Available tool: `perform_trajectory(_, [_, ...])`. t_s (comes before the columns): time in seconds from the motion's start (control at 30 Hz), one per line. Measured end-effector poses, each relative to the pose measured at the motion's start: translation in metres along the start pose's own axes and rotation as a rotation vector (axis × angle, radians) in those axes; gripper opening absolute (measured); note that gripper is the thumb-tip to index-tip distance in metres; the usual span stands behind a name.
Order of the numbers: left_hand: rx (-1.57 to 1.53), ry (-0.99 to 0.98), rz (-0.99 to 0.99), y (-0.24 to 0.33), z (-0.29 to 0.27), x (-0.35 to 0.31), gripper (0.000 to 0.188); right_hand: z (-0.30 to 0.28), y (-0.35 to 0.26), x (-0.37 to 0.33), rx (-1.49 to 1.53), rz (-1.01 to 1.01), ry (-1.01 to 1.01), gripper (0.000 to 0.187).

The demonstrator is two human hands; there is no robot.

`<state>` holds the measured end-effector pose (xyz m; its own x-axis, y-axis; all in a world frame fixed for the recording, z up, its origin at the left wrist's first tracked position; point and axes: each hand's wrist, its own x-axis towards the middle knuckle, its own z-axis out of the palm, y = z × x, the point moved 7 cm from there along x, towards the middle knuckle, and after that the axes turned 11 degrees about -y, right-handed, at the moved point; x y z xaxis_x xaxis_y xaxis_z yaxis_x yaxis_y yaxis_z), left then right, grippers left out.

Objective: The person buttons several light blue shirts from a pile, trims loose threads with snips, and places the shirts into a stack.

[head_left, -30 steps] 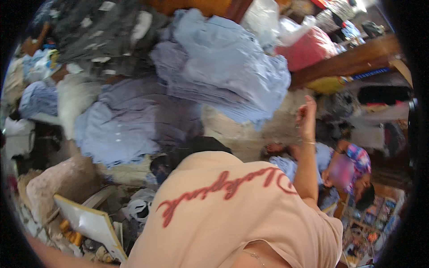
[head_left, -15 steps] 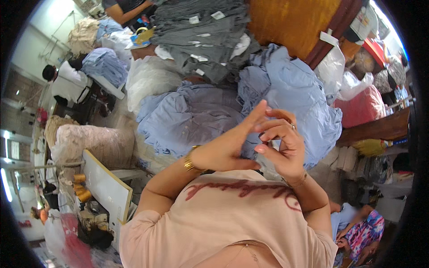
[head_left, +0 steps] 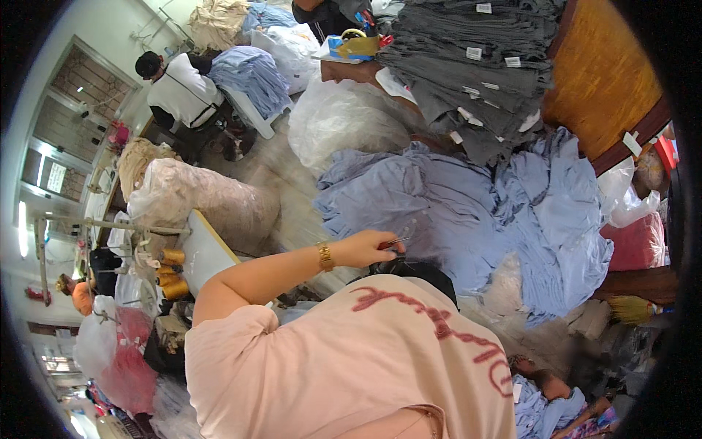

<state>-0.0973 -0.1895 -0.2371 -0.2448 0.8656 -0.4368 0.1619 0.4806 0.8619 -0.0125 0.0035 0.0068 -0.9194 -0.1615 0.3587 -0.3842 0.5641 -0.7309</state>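
My left hand (head_left: 368, 249), with a gold watch (head_left: 325, 256) on its wrist, reaches across in front of my shirt. Its fingers are closed on a small tool with thin metal tips, which looks like thread snips (head_left: 397, 241); most of the tool is hidden by the fingers. Just below the hand lies something black (head_left: 424, 275), partly covered by my body. A large heap of light blue garments (head_left: 409, 186), some with buttons, spreads beyond the hand, which appears apart from it. My right hand does not show.
Dark grey garments (head_left: 468, 66) with white tags lie stacked at the back, next to a tape dispenser (head_left: 355, 45). Clear plastic (head_left: 344, 121) and a wrapped roll (head_left: 212, 194) stand left. Thread cones (head_left: 172, 271) are nearer. A person (head_left: 186, 91) sits far left; another's arm (head_left: 548, 384) shows lower right.
My hands were raised together before my chest; now the left is lower with the metal tool showing, and the right has left the view. My view has turned, shifting the surroundings rightward.
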Motion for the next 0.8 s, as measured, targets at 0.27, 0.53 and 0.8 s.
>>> perform_trajectory(0.27, [0.004,0.038,-0.165,-0.114,-0.029,-0.064,0.023,0.189,0.002,0.183,-0.057,-0.078,-0.314,0.013])
perform_trajectory(0.53, [-0.002,0.121,-0.57,-0.244,-0.046,-0.133,0.021,0.265,0.01,0.256,-0.148,-0.032,-0.403,0.012])
perform_trajectory(0.8, [-0.098,0.083,-0.68,-0.313,-0.007,-0.154,0.022,0.217,0.004,0.198,-0.224,-0.11,-0.432,0.011])
